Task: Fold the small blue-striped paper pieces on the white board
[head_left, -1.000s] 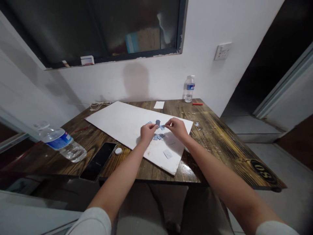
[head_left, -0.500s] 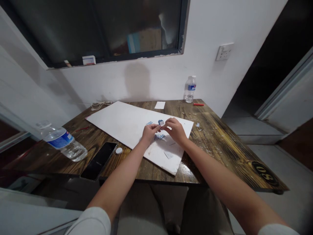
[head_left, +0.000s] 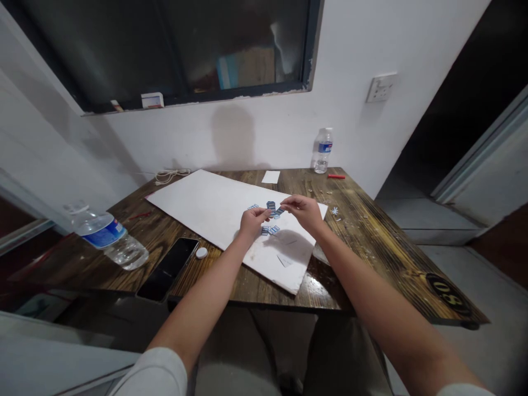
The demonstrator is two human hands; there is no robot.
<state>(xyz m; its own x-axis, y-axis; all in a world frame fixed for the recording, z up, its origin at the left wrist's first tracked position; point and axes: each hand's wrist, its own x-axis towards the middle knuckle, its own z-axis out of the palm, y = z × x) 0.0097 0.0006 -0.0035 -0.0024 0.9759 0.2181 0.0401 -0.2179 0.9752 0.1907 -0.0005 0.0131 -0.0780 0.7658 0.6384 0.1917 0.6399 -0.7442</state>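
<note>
wooden table (head_left: 379, 258) below window (head_left: 124, 49), white board (head_left: 198, 209) under striped pieces (head_left: 274, 230).

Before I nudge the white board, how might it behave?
The white board is probably stiff: its edges look straight and it lies flat. It seems thin, so perhaps light. The striped pieces lying on it would likely shift with it.
</note>
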